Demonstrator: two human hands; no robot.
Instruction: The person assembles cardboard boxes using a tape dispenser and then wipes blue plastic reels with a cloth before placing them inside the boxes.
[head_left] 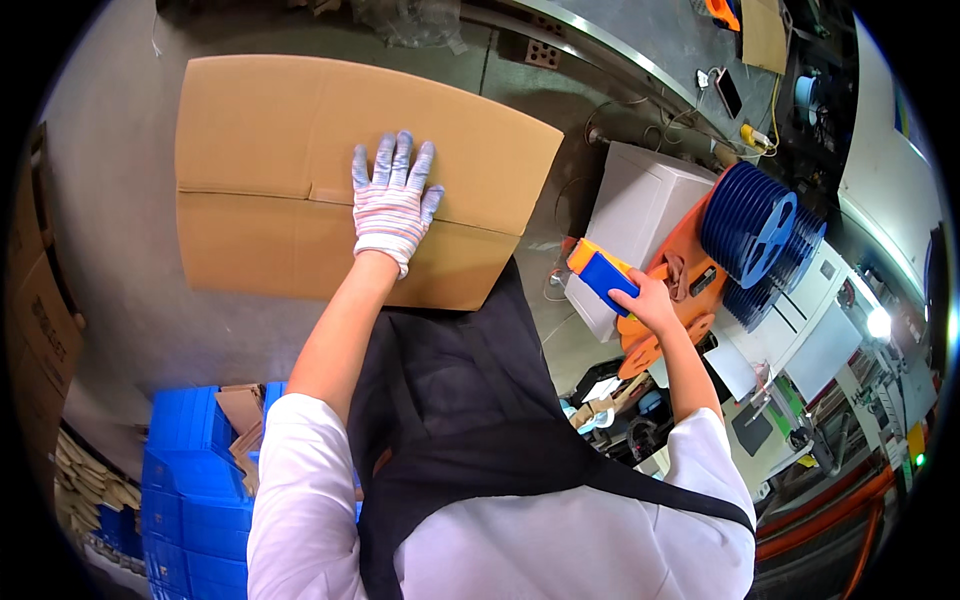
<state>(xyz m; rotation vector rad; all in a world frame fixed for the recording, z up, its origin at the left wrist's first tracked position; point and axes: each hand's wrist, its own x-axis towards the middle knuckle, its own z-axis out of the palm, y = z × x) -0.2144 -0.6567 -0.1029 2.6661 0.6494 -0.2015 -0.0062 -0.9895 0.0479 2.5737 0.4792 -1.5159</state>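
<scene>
A large brown cardboard box lies in front of me, with a seam running across its top. On that seam rests my left hand, in a striped knit glove, palm down with the fingers spread. To the right of the box, my bare right hand grips what looks like a tape dispenser, blue on the near side and orange behind. It is held in the air, apart from the box. Part of its far side is hidden.
Near my right hand stand a white cabinet and an orange panel with dark blue reels. Blue crates are stacked at lower left. Cartons line the left edge. A phone lies on the bench at upper right.
</scene>
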